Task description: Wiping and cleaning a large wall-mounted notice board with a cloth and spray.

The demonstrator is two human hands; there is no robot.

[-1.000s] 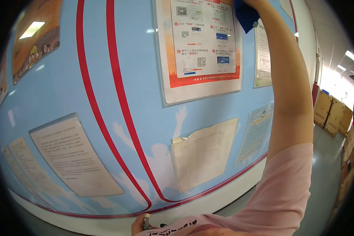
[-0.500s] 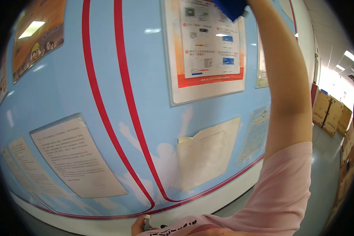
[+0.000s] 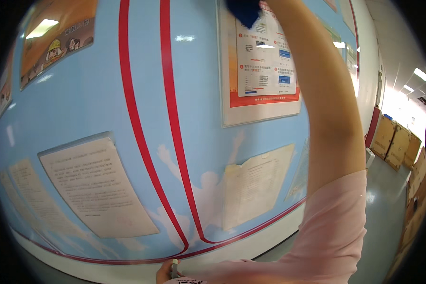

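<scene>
Two hands low and high, left hand (image 3: pixel 164 273) at the bottom edge, grip unclear, around a small object (image 3: pixel 174 268), framed poster (image 3: pixel 260 61) on the blue wall (image 3: pixel 80 104), blue cloth (image 3: pixel 244 12) against the poster's top, right hand out of view above it, grip not visible.

Camera: one, on my head.
Faces: straight at the blue wall (image 3: pixel 80 104), a bit to the right.
How near: very close; wall fills most of the view.
Edges: bent round.

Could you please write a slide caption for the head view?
Raised right arm presses a blue cloth on a framed poster on a blue wall.
</scene>
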